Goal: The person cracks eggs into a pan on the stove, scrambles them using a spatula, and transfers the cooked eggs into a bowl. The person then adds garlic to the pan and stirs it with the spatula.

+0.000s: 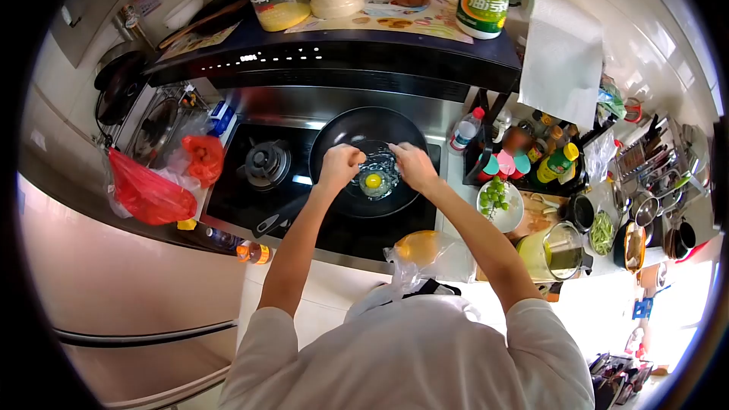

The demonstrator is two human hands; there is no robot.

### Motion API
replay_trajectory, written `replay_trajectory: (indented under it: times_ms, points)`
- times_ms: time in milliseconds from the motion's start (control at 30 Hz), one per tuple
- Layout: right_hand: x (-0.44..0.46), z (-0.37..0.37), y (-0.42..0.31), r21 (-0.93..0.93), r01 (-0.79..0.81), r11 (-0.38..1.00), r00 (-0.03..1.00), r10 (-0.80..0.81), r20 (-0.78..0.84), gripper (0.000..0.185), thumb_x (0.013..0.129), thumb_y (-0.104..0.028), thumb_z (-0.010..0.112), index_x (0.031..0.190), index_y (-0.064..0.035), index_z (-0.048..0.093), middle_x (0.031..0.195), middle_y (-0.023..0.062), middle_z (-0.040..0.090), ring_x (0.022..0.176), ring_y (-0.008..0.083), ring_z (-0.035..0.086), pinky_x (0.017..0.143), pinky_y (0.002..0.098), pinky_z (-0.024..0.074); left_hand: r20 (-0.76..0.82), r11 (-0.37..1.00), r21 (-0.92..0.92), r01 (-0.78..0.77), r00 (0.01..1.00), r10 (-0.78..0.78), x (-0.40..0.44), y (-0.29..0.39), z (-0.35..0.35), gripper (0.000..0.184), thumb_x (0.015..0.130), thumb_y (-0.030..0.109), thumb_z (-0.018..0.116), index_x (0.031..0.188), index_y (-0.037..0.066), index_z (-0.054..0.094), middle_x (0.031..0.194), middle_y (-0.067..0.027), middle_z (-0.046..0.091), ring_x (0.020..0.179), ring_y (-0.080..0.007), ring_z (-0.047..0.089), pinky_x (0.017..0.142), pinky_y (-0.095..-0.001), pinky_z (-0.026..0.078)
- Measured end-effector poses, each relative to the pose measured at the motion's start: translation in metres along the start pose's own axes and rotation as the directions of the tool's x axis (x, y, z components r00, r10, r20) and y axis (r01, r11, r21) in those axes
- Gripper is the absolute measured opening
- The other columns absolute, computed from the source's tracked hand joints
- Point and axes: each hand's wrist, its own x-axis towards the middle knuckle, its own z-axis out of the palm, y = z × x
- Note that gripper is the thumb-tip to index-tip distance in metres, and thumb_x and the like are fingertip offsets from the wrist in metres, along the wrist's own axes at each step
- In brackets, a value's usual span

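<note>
A black frying pan (364, 123) sits on the right burner, its handle pointing to the lower left. Inside lies a raw egg (373, 181), its yolk whole and the clear white spread around it. Over the left part of the pan, my left hand (342, 167) is closed, fingers curled around what looks like a piece of eggshell, mostly hidden. Across from it, my right hand (414, 167) is also closed, pinching what looks like another shell piece at its fingertips. Both hands hover above the egg, apart from each other.
A bare gas burner (266, 165) is at left, beside red plastic bags (156, 190). The range hood (334, 57) overhangs the stove. On the right stand a bowl of green vegetables (497, 201), a pitcher (558, 250) and sauce bottles (558, 163). A plastic bag (429, 254) lies in front.
</note>
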Motion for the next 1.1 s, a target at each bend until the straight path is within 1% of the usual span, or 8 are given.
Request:
replay_trajectory:
  times_ms: [133,167,300,567,700,767,933,1100]
  points:
    - [-0.008,0.001,-0.007,0.745,-0.462,0.482,0.858,0.454,0.238,0.052,0.079,-0.002,0.069,0.127,0.0026,0.050,0.108,0.0123,0.064,0.090,0.0150,0.064,0.076,0.0272,0.0540,0.171,0.252,-0.923,0.291,0.896,-0.409,-0.005,0.033,0.005,0.029,0.087,0.007,0.063,0.114,-0.003,0.058,0.111,-0.0096,0.063,0.101,-0.0148,0.061,0.086,-0.0285,0.050]
    - [-0.012,0.003,-0.012,0.866,-0.466,0.183,0.821,0.454,0.346,0.052,0.082,-0.002,0.067,0.129,0.0025,0.048,0.110,0.0132,0.062,0.093,0.0165,0.064,0.079,0.0277,0.0544,0.175,0.220,-0.933,0.285,0.892,-0.417,-0.008,0.039,0.011,0.029,0.087,0.007,0.064,0.113,-0.003,0.059,0.110,-0.0095,0.064,0.101,-0.0151,0.061,0.086,-0.0283,0.050]
    - [-0.032,-0.018,-0.037,0.964,-0.265,0.009,0.916,0.315,0.248,0.052,0.085,-0.002,0.064,0.132,0.0024,0.043,0.122,0.0128,0.055,0.107,0.0199,0.058,0.092,0.0318,0.0503,0.102,0.359,-0.902,0.242,0.925,-0.366,-0.017,0.072,0.019,0.036,0.085,0.012,0.068,0.117,-0.001,0.057,0.110,-0.0074,0.061,0.102,-0.0158,0.058,0.090,-0.0270,0.047]
    - [-0.142,-0.147,-0.064,0.917,-0.255,0.307,0.864,0.498,0.073,0.050,0.084,0.003,0.063,0.130,0.0001,0.043,0.120,0.0103,0.054,0.106,0.0197,0.059,0.094,0.0307,0.0489,0.219,0.879,-0.450,0.157,0.974,-0.062,-0.138,0.176,-0.022,0.082,0.066,0.022,0.083,0.132,0.003,0.039,0.121,-0.0138,0.047,0.107,-0.0260,0.050,0.092,-0.0370,0.044]
    - [-0.265,-0.201,-0.091,0.710,-0.418,0.567,0.741,0.665,-0.094,0.049,0.083,0.000,0.066,0.128,-0.0013,0.045,0.112,0.0081,0.058,0.100,0.0139,0.060,0.088,0.0245,0.0480,0.515,0.878,-0.222,0.424,0.815,-0.264,-0.191,0.189,-0.022,0.052,0.072,0.023,0.078,0.111,0.000,0.051,0.110,-0.0171,0.057,0.098,-0.0270,0.057,0.079,-0.0375,0.048]
    - [-0.327,-0.196,-0.100,0.861,-0.349,0.369,0.560,0.819,-0.124,0.050,0.082,0.000,0.067,0.127,-0.0021,0.046,0.109,0.0087,0.060,0.092,0.0132,0.061,0.081,0.0238,0.0493,0.423,0.927,-0.194,0.323,0.879,-0.218,-0.198,0.161,-0.008,0.027,0.083,0.016,0.067,0.100,-0.001,0.055,0.086,-0.0103,0.061,0.082,-0.0228,0.059,0.072,-0.0344,0.049]
    - [-0.483,-0.175,-0.032,0.612,-0.725,0.316,0.063,0.915,-0.398,0.043,0.080,-0.001,0.065,0.121,-0.0011,0.049,0.096,0.0095,0.064,0.070,0.0126,0.061,0.062,0.0252,0.0507,0.424,0.318,-0.773,0.549,0.820,-0.385,-0.168,0.206,-0.009,0.018,0.095,0.014,0.053,0.079,0.008,0.048,0.071,-0.0002,0.049,0.069,-0.0099,0.047,0.086,-0.0306,0.043]
    - [-0.580,-0.157,0.098,0.338,-0.916,0.215,0.080,0.925,-0.371,0.066,0.075,-0.020,0.072,0.131,-0.0026,0.042,0.105,0.0215,0.061,0.090,0.0313,0.062,0.077,0.0391,0.0508,0.347,0.208,-0.854,0.477,0.820,-0.456,-0.155,0.226,0.007,0.031,0.095,0.023,0.054,0.119,0.003,0.053,0.069,0.0062,0.035,0.064,-0.0050,0.034,0.078,-0.0282,0.040]
